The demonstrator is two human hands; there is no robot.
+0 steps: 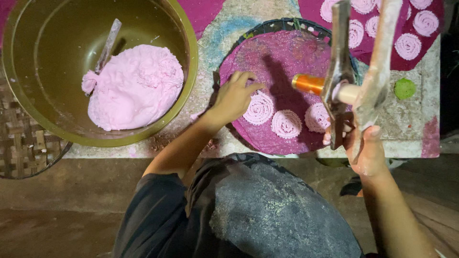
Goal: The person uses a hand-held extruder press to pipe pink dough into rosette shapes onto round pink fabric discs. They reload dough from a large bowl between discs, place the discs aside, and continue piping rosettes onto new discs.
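Note:
My right hand (364, 148) grips the two long handles of a metal dough press (342, 62) with an orange barrel (308, 83), held over a round basket tray (282, 24) covered by a magenta cloth (282, 57). Three pink dough spirals (286, 123) lie in a row on the cloth's near side. My left hand (234, 98) rests on the cloth's left edge, fingers curled, touching the leftmost spiral (259, 108).
A large olive metal bowl (189, 81) at the left holds a mound of pink dough (134, 86) and a metal scraper (107, 45). Another magenta cloth (377, 57) with several spirals lies at the top right. A green disc (405, 88) sits on the stone slab (411, 124). A woven basket (21, 148) is at far left.

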